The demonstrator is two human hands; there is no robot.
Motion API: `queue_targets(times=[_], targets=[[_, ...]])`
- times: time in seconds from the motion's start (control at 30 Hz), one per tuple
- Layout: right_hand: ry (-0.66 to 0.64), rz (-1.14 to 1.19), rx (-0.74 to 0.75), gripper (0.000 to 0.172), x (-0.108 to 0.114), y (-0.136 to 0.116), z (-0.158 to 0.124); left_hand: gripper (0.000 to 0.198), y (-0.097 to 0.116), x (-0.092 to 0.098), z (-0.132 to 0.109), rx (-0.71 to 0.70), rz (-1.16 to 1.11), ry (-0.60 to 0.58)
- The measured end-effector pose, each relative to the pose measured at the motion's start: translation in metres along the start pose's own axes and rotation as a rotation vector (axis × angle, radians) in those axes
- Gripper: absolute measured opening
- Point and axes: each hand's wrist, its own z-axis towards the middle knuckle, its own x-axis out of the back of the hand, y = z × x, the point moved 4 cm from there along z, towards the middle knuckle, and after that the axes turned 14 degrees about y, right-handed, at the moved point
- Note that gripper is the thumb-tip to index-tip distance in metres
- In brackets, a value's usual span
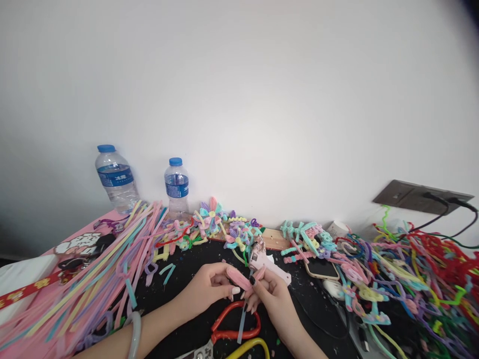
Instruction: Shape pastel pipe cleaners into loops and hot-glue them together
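Both hands meet above the dark mat, working on a small folded piece of pink fuzzy pipe cleaner (239, 278). My left hand (207, 286) has its fingers curled around the piece's left end. At the other end, my right hand (275, 294) pinches it between thumb and fingers. A pale pink glue gun (271, 267) lies just behind my right hand, partly hidden by it. Under the hands a translucent stick (241, 326) crosses a pair of scissors (220, 329) with red handles. A yellow handle (251, 345) shows at the bottom edge.
Long pastel pipe cleaners (108, 269) spread over the left side. Two water bottles (176, 187) stand by the wall. Finished pipe-cleaner flowers (211, 214) line the back. A phone (322, 269) and tangled pipe cleaners (422, 299) lie right, below a wall socket (411, 197) with cables.
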Motion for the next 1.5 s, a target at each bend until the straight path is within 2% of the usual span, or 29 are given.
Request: queue_targets(times=[0.33, 0.5, 0.67, 1.07, 1.23, 1.5], targets=[[-0.108, 0.023, -0.055, 0.035, -0.0036, 0.0037, -0.0023, 0.019, 0.0047, -0.0048, -0.0025, -0.04, -0.085, -0.071], [-0.165, 0.02, -0.025, 0.035, -0.0049, 0.0054, -0.0028, 0.023, 0.0038, -0.0022, -0.0025, -0.051, -0.076, -0.035], [-0.164, -0.02, 0.018, 0.036, -0.0061, 0.0076, -0.0028, 0.027, 0.0012, -0.0015, -0.0017, -0.031, -0.08, -0.007], [-0.146, -0.174, 0.121, 0.036, -0.0091, 0.0003, -0.0092, 0.02, 0.0005, -0.0051, -0.0032, 0.04, -0.089, -0.067], [-0.149, -0.194, 0.127, 0.037, -0.0097, 0.0018, -0.0093, 0.018, 0.0007, -0.0059, -0.005, 0.082, -0.036, -0.068], [-0.172, -0.248, 0.163, 0.039, -0.0068, 0.0057, -0.0094, 0.02, 0.0008, -0.0073, -0.0084, 0.049, 0.1, -0.102]])
